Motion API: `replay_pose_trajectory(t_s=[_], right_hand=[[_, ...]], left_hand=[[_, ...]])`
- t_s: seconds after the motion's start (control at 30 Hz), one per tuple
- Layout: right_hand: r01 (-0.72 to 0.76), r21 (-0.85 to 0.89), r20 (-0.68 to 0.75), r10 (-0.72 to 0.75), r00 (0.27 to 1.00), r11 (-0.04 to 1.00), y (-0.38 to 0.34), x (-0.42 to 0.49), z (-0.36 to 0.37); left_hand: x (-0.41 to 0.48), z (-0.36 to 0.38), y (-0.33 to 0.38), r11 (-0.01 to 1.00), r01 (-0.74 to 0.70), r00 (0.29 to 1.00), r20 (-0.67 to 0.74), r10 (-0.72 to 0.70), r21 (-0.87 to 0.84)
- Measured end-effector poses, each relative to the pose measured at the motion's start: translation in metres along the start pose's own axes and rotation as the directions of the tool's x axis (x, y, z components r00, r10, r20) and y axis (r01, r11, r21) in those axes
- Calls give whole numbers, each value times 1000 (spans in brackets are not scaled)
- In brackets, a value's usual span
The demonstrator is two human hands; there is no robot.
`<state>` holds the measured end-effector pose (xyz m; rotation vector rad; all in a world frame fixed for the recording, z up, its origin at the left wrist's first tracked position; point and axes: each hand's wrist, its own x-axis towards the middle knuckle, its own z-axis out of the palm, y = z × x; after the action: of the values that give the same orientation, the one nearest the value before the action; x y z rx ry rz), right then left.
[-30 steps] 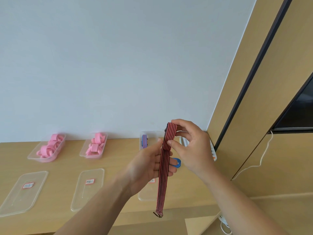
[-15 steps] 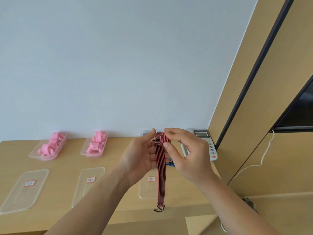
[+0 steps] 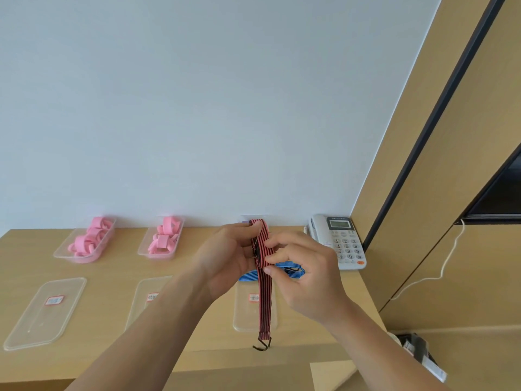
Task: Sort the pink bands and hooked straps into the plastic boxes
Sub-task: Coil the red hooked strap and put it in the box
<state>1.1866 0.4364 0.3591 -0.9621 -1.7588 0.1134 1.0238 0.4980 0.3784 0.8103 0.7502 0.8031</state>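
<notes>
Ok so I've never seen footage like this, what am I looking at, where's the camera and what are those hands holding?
There is no machine here. A person wears a wide-angle camera on the head, looking forward and down at their own bare hands. The left hand and right hand both grip a red striped strap. Its upper part is rolled, and a metal hook dangles below. On the wooden desk sit two clear boxes of pink bands, labelled lids, a blue strap and a phone.
</notes>
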Motion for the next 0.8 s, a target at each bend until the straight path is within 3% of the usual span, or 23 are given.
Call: replay_pose_trajectory(t_s=[0.13,0.23,0.33,0.4,0.6,0.8], right_hand=[[-80,10,30,79,996,997,-1,8,-5],[-285,-41,38,286,957,958,-1,18,-7],[-557,17,252,535,806,830,2,28,-11],[-642,77,419,559,716,763,5,36,-15],[-703,198,472,562,680,683,13,44,-23],[-651,139,414,553,723,746,15,46,-22]], left_hand=[[2,-2,-1,998,-11,999,41,9,67],[3,0,-3,996,-46,998,40,43,76],[4,1,-3,993,-59,998,8,59,102],[4,0,-3,989,-51,998,32,47,142],[1,1,-2,986,-36,994,104,20,162],[2,1,-10,995,11,996,84,-19,101]])
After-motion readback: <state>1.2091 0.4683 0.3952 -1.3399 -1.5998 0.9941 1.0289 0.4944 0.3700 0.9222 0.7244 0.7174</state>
